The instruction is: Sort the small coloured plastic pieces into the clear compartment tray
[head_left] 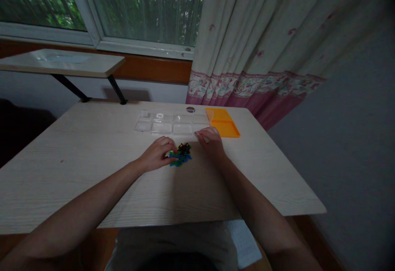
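A small heap of blue, green and dark brown pieces (181,156) lies on the table; the pieces are too small to name. At the heap's left edge rests my left hand (158,154), its thumb and fingers apart and touching the nearest pieces. My right hand (212,140) is farther forward, to the right of the heap. Its thumb and fingertips are pinched together beside the front right corner of a clear compartment tray (182,129). Whatever sits in that pinch is too tiny to make out.
An orange plastic case (228,128) lies just beyond my right hand, against the clear tray's right end. Behind the tray is a small round dark spot (190,110). A raised shelf (92,66) stands at the back left of the table (101,139); a curtain (247,57) hangs at the back right.
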A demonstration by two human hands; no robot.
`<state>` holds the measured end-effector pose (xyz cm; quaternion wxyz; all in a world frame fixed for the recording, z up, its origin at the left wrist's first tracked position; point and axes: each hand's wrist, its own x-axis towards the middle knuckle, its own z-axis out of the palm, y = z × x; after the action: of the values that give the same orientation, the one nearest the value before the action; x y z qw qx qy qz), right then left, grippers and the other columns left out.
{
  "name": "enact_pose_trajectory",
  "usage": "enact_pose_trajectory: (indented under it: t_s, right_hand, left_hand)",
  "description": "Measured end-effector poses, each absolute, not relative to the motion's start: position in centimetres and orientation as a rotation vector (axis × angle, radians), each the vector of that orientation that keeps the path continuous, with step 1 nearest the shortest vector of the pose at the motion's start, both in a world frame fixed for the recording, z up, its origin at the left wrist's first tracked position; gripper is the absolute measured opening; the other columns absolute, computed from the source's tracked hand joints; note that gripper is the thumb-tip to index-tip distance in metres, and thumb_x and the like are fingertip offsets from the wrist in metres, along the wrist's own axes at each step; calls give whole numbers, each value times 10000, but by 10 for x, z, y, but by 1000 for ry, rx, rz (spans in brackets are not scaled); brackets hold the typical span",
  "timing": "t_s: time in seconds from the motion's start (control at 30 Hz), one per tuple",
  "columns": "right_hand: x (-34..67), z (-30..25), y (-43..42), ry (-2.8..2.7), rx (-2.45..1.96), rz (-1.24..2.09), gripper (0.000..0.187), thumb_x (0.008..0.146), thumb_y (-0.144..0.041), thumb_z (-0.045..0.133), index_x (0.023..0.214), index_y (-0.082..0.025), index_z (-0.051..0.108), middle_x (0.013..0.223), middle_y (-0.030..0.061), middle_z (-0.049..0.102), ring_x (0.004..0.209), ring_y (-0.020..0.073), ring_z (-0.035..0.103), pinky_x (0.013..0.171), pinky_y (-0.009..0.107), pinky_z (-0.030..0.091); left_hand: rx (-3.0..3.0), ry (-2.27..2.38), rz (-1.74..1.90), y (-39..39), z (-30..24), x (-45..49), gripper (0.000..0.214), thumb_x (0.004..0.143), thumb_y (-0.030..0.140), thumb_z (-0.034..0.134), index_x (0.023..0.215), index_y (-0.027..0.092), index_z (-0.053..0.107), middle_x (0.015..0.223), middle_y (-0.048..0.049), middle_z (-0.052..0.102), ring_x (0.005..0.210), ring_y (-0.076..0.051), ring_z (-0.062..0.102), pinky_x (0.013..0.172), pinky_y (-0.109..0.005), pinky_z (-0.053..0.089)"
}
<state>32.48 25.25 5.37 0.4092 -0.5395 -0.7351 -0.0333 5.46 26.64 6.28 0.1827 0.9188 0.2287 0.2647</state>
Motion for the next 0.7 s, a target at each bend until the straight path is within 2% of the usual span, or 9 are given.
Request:
enact_pose_trajectory:
  t_s: [0.33,0.7]
  right_hand:
    - [324,55,252,-1866,-1367,-88,264,951,-345,521,897,-227,751,882,60,734,896,209,622,871,384,464]
    - [325,53,253,-1866,-1351,-76,267,953,-347,522,896,-219,748,877,64,733,882,206,624,868,390,463]
  left_hand:
    - [2695,575,605,260,64,57,234,872,436,655,1002,245,692,1074,-75,587,1053,-241,535,939,-382,409]
    - [2680,725,689,262,60,58,194,939,326,558,1031,219,691,1018,-80,584,999,-228,533,911,-371,424]
